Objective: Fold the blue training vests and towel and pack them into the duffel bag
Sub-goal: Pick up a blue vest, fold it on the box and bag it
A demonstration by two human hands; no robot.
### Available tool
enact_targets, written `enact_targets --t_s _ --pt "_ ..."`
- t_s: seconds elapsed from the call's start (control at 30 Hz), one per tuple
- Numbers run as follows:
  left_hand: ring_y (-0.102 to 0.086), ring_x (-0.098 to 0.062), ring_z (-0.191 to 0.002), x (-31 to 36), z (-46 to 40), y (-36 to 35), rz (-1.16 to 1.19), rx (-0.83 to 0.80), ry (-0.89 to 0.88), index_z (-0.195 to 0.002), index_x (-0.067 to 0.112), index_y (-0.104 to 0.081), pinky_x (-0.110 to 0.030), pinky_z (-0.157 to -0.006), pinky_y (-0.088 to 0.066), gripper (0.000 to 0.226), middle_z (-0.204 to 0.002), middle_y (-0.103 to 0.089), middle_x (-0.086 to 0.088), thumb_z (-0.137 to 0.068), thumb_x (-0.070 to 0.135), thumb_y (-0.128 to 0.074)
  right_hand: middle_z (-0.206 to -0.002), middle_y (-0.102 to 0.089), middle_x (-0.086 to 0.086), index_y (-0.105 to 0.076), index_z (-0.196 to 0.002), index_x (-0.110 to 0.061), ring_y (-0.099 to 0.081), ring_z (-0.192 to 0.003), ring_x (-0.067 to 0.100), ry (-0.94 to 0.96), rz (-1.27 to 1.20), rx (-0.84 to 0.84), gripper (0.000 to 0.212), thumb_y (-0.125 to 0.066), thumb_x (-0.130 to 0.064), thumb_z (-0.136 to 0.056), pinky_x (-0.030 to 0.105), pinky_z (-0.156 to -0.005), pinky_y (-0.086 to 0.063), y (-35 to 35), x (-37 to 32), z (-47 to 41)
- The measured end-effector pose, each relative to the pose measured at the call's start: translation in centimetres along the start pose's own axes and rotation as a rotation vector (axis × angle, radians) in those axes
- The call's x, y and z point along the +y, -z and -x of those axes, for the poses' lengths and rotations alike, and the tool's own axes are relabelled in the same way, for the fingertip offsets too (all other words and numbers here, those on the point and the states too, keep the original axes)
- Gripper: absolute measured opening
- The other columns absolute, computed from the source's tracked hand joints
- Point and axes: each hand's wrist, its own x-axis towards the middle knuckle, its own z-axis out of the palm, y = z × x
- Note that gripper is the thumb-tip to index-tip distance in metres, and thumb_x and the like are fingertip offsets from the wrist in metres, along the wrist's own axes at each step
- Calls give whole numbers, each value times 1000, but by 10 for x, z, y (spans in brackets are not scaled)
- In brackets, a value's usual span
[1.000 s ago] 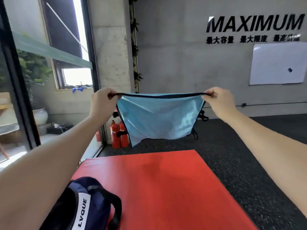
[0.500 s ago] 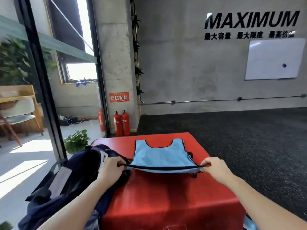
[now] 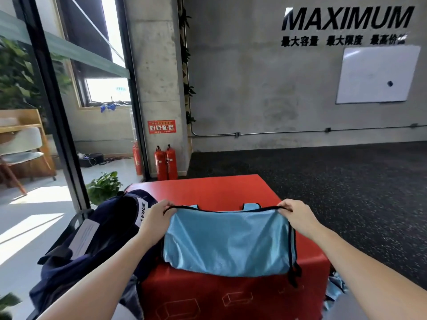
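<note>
Vest (image 3: 227, 241) hem lifted since earlier frame, front panel now drapes toward camera over red box (image 3: 208, 188). Left hand (image 3: 157, 219), right hand (image 3: 297, 217) pinch hem corners. Duffel bag (image 3: 97, 239) left, open.

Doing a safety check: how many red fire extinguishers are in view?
3: two stand side by side at the concrete pillar's foot; one stands left of them, by the glass door frame. Others may be hidden.
</note>
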Motion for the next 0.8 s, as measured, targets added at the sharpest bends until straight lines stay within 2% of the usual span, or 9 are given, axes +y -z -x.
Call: enact_targets --t_s 0.13,0.2,0.23,0.33,0.4,0.47,0.57,0.63,0.8 --pt "-64 -14 -92 -16 -24 -23 -9 -10 62 -95 32 -67 -31 -78 -48 33 -95 -71 8 -98 4 -49 -90 -70 -15 -72 -88 -28 -61 -90 -1 -39 -8 -21 19 -65 -12 -96 19 -74 -43 -17 15 -31" --pt "-66 -21 -86 -26 -40 -38 2 -7 117 -98 28 -68 -34 -73 -50 31 -93 -71 4 -99 4 -48 -89 -70 -16 -73 -90 -26 -61 -88 -1 -55 -3 -28 16 -65 -13 -96 13 -71 -41 -30 25 -51" --pt "-66 -22 -81 -31 -48 -46 -1 3 132 -97 29 -68 -30 -68 -50 31 -92 -71 3 -99 5 -48 -89 -70 -16 -73 -91 -25 -62 -88 -1 -63 -5 -26 15 -65 -13 -96 12 -70 -41 -38 31 -62" --pt "-63 -23 -77 -49 -71 -71 -33 45 144 -93 33 -66 -21 -62 -46 33 -89 -71 0 -98 5 -49 -90 -69 -14 -72 -91 -24 -63 -90 6 -109 -24 -10 10 -67 -16 -95 23 -75 -44 -65 51 -93" --pt "-65 -24 -79 -65 -84 -88 -71 47 194 -96 31 -65 -28 -62 -50 33 -92 -71 -3 -97 3 -47 -89 -67 -15 -69 -89 -25 -62 -90 9 -139 -24 -10 9 -69 -17 -94 27 -80 -43 -83 64 -109" --pt "-65 -27 -86 -79 -96 -109 -198 15 261 -110 27 -65 -39 -72 -55 37 -102 -70 -5 -94 1 -44 -87 -66 -14 -68 -89 -26 -62 -91 11 -168 -24 -13 7 -70 -21 -94 26 -81 -42 -99 79 -122" --pt "-52 -28 -118 -84 -110 -147 -479 -59 187 -132 26 -56 -44 -98 -39 44 -128 -60 -2 -94 6 -47 -84 -63 -18 -67 -90 -27 -61 -86 10 -186 -26 24 6 -69 -23 -95 22 -76 -38 -119 98 -141" --pt "-49 -25 -124 -77 -120 -179 -449 -114 108 -134 26 -55 -41 -104 -32 41 -132 -58 1 -96 10 -50 -86 -64 -16 -67 -93 -25 -60 -86 10 -181 -8 58 2 -67 -24 -95 21 -76 -37 -130 108 -155" --pt "-59 -20 -112 -48 -142 -267 -210 -261 -35 -125 26 -62 -46 -102 -43 35 -118 -64 2 -93 14 -58 -99 -65 -7 -67 -107 -18 -59 -91 11 -190 -31 97 16 -68 -27 -95 18 -77 -37 -145 125 -189"
